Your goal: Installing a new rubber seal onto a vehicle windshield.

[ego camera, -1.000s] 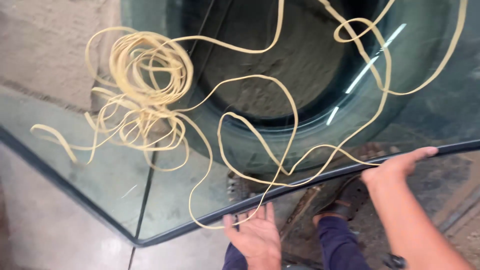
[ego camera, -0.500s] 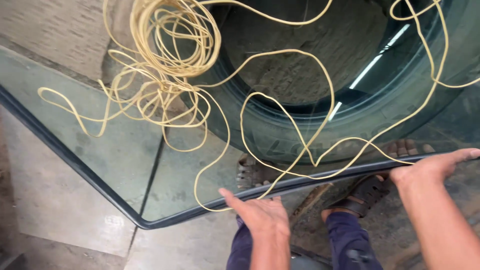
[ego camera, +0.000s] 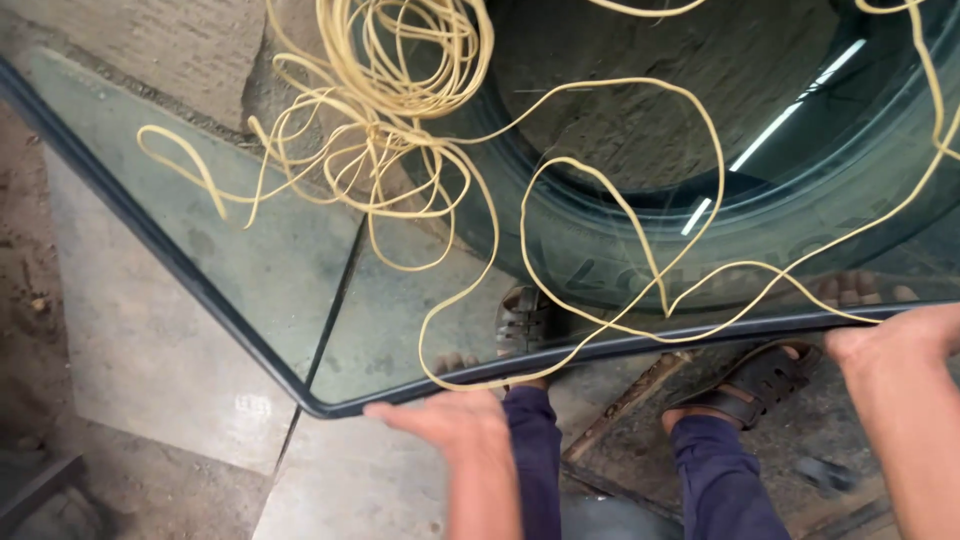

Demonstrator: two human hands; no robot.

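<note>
A large pane of curved glass [ego camera: 250, 260] with a black rubber edge seal [ego camera: 640, 345] lies flat across a tyre [ego camera: 640, 250], which shows through the glass from beneath. The near corner of the pane points toward the person, with the seal running left up toward the top edge of the view and right toward the right edge.

The left hand [ego camera: 450, 420] rests against the near edge, just right of the corner, fingers held together and extended flat along the seal; it is pressed on the edge, not closed round it. The right hand [ego camera: 890, 340] lies on the seal at the right of the view, fingers bent over the edge; whether they close fully beneath the glass cannot be told.

A long yellow cord [ego camera: 400, 110] lies loose on top of the glass, coiled in a tangle at upper centre, with wide loops trailing right and down. 1 loop runs along the near seal between the 2 hands.

Below the pane, 2 feet in dark sandals [ego camera: 750, 385] stand on the concrete floor [ego camera: 150, 350], with dark blue trouser legs [ego camera: 720, 480] visible.
</note>
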